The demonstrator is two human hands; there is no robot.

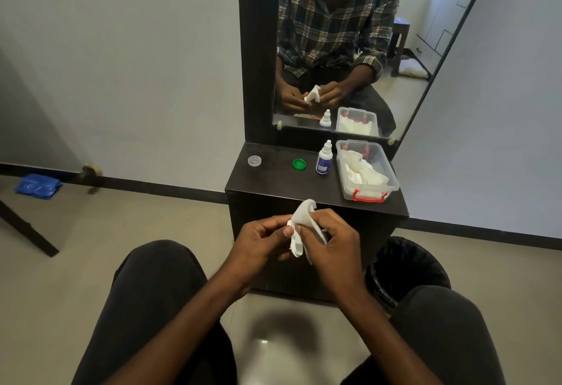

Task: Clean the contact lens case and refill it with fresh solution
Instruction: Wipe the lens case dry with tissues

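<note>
where the mirror point(349, 44) meets the dark table point(273, 184), a clear box point(392, 184) of tissues stands at the right end, the solution bottle point(323, 158) upright just beside it. left of the bottle lie a green cap point(299, 164) and, well apart, a clear cap point(254, 160). before the table my left hand point(258, 240) and right hand point(331, 240) both grip a white tissue point(302, 220); the lens case itself is hidden in the tissue, so i cannot tell its place.
</note>
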